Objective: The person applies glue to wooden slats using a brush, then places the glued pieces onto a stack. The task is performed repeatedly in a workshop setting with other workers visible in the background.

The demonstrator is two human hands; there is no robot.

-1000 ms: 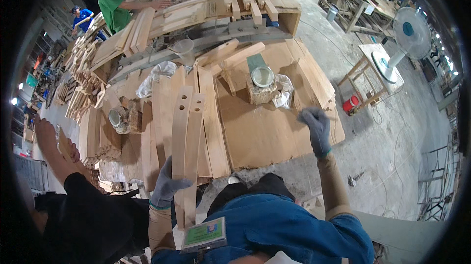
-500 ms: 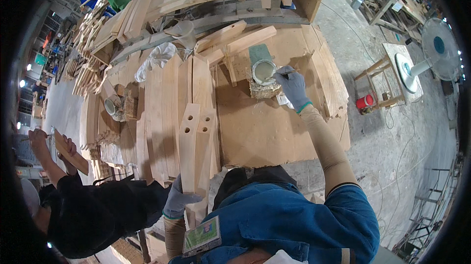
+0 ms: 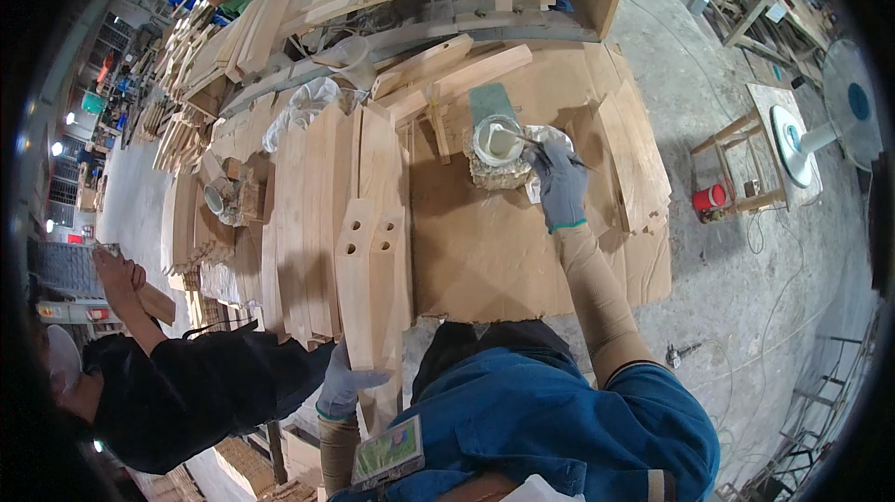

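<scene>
Your right hand (image 3: 562,187) pinches a thin stick (image 3: 518,136) in the glue tub (image 3: 495,142). Your left hand (image 3: 347,388) wraps the stiff, likely heavy wooden piece (image 3: 373,269); grip its near end.

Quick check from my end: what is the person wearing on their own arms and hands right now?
Both hands are in grey knit work gloves; the right hand glove has a teal band at the cuff. Tan arm sleeves cover both forearms, the right one running from the glove up to the elbow. Above that come the short sleeves of a blue work shirt. The left hand glove looks the same grey.
</scene>
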